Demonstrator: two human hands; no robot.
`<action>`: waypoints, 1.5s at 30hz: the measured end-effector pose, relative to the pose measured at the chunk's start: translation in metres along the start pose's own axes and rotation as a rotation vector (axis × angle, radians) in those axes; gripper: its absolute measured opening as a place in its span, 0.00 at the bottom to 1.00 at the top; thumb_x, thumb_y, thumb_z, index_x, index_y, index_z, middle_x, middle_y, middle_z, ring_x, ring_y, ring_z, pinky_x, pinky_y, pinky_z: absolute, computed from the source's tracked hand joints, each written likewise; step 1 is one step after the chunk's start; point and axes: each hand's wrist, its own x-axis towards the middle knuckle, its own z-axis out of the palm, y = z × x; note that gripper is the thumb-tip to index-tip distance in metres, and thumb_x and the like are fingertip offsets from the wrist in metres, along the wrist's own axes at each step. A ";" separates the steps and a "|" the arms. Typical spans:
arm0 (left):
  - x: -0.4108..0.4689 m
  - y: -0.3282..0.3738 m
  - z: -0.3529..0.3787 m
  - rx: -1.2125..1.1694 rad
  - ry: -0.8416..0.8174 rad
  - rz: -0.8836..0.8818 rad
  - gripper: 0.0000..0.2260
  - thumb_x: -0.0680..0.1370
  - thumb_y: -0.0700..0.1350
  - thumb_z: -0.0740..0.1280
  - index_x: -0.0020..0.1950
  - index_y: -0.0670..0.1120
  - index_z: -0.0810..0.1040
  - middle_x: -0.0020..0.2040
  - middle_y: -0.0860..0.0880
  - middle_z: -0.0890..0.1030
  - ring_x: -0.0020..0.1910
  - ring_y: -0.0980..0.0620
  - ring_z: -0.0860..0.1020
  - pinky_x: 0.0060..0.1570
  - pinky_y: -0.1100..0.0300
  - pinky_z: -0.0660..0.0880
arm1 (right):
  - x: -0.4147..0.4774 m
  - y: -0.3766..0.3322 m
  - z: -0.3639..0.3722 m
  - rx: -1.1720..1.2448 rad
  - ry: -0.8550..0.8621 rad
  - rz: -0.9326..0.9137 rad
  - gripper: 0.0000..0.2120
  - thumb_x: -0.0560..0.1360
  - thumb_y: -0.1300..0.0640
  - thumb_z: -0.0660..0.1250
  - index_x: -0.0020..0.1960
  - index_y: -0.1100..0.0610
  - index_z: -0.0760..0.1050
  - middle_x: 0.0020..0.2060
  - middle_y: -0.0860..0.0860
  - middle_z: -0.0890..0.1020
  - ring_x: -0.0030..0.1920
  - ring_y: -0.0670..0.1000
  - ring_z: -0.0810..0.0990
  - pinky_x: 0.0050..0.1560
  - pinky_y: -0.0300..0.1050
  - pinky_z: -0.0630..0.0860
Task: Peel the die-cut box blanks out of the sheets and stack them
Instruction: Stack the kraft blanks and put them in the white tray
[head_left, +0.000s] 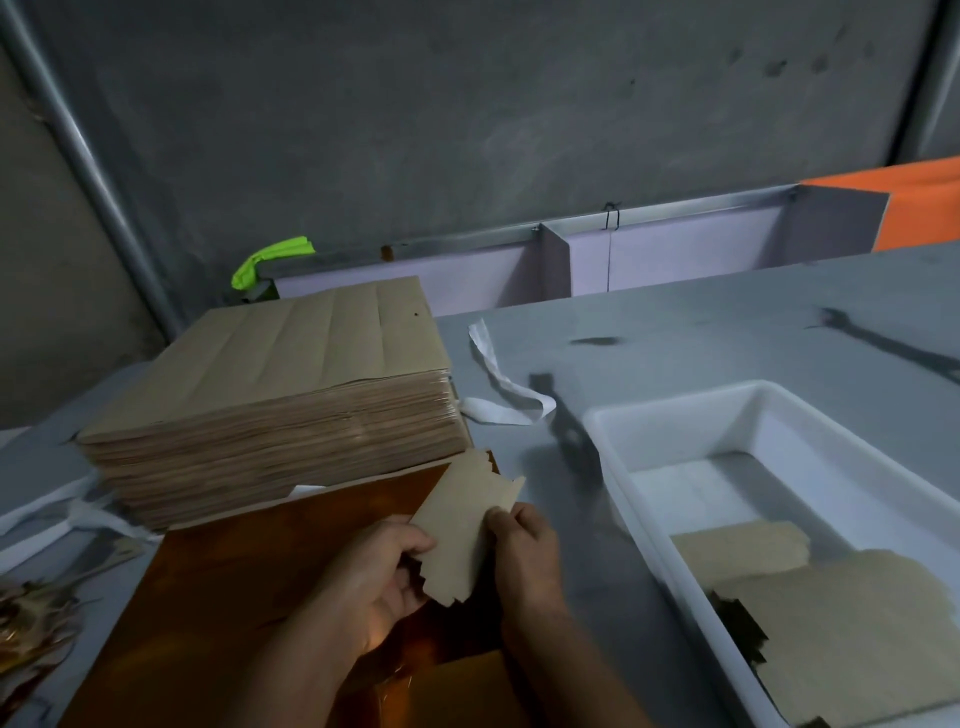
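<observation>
The person is holding one box blank (462, 525) in both hands, lifted and tilted above the copper-coloured sheet (218, 597) lying on the worktop (675, 338). The blank is looking free of its sheet, notched edges showing at top and bottom.

To do this step well, he or she is probably wanting to check those notches for clinging slivers of waste, pulling any off along the cut rather than across it so the tabs are not tearing. Then the blank is going flat into the white tray (675, 415) at the right, squared onto the blanks (831, 623) already lying there, same face up.

Now the fingers. The left hand (374, 577) is gripping the blank's lower left edge, its fingers (415, 543) curled round the card, thumb over the top. The right hand (524, 556) is pinching the opposite long edge, fingers (511, 517) closed lightly on it. Neither hand is spread wide; both are grasping the same piece, which is not bending.

Behind, the tall stack of brown sheets (270, 415) is sitting at the left, just beyond the copper sheet, apparently plenty to get through. Torn trimmings (31, 613) are piling up at the far left edge.
</observation>
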 end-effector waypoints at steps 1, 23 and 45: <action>0.000 0.000 0.001 -0.008 -0.008 0.003 0.12 0.75 0.34 0.65 0.57 0.43 0.75 0.54 0.39 0.80 0.52 0.40 0.81 0.44 0.49 0.79 | 0.000 0.000 0.001 0.001 0.007 0.001 0.07 0.81 0.56 0.62 0.47 0.57 0.75 0.46 0.57 0.81 0.49 0.58 0.81 0.54 0.61 0.80; 0.023 0.035 0.018 0.252 -0.103 0.046 0.10 0.76 0.33 0.63 0.55 0.41 0.78 0.46 0.40 0.83 0.46 0.43 0.79 0.42 0.52 0.74 | 0.003 0.006 -0.002 0.109 0.033 -0.116 0.11 0.78 0.58 0.63 0.38 0.50 0.75 0.37 0.50 0.81 0.40 0.51 0.79 0.41 0.47 0.77; 0.015 0.089 0.146 0.264 -0.430 0.184 0.11 0.75 0.33 0.63 0.54 0.42 0.78 0.40 0.45 0.83 0.37 0.50 0.81 0.34 0.60 0.77 | 0.018 0.008 -0.041 -0.566 -0.031 -0.285 0.09 0.80 0.58 0.60 0.55 0.49 0.76 0.46 0.44 0.79 0.47 0.44 0.78 0.50 0.41 0.78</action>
